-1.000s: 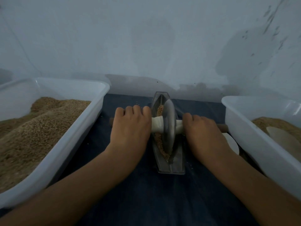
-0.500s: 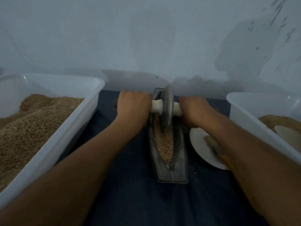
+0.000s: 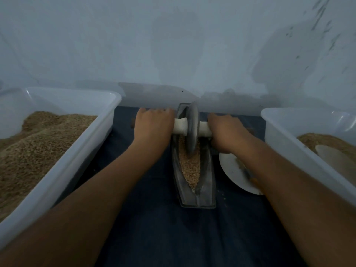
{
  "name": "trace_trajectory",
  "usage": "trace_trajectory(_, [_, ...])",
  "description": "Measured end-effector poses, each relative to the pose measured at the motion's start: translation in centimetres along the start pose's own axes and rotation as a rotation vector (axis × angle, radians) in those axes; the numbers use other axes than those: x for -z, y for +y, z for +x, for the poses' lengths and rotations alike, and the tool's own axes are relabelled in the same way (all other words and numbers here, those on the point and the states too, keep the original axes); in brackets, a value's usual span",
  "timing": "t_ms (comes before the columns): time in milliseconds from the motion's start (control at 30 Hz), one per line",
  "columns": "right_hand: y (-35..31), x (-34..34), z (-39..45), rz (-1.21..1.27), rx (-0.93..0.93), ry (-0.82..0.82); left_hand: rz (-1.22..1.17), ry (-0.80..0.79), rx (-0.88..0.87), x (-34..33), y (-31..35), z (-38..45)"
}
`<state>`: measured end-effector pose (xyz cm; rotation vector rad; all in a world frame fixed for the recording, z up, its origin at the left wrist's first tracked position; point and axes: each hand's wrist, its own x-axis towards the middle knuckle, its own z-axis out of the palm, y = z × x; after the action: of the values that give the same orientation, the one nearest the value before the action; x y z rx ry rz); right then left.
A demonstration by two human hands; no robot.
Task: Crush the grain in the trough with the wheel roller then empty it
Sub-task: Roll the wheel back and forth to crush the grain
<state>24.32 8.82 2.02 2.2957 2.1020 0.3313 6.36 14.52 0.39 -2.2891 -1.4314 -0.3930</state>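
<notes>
A narrow metal boat-shaped trough (image 3: 207, 191) lies lengthwise on the dark cloth, with brown grain (image 3: 189, 166) along its groove. The grey wheel roller (image 3: 192, 130) stands upright in the trough's far half, its white axle handle (image 3: 180, 126) sticking out both sides. My left hand (image 3: 153, 126) grips the handle's left end. On the right end, my right hand (image 3: 225, 132) holds it the same way. The finger undersides are hidden.
A white tub (image 3: 57, 170) heaped with grain stands at the left. Another white tub (image 3: 285, 143) at the right holds crushed grain and a pale scoop (image 3: 335, 158). A white plate (image 3: 233, 170) lies between trough and right tub. A grey wall rises just behind.
Both hands rolled the wheel from the trough's middle to its far end a second ago; since half a second ago it has eased slightly back toward me.
</notes>
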Motion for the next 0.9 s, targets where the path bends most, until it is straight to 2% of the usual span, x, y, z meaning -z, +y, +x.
trace_trajectory(133, [-0.9, 0.2, -2.5, -0.050, 0.030, 0.041, -0.018, -0.102, -0.017, 1.1, -0.4, -2.1])
trace_trajectory(467, [-1.1, 1.2, -7.4, -0.024, 0.055, -0.011, 0.083, -0.039, -0.038, 3.7, 0.8, -5.6])
trace_trajectory(700, [-0.9, 0.7, -4.3, -0.057, 0.062, 0.011, 0.010, -0.111, -0.021, 2.1, 0.0, -3.7])
trace_trajectory(900, [0.1, 0.7, -0.1, -0.043, 0.094, -0.031, -0.005, -0.143, -0.001, 0.7, -0.2, -0.5])
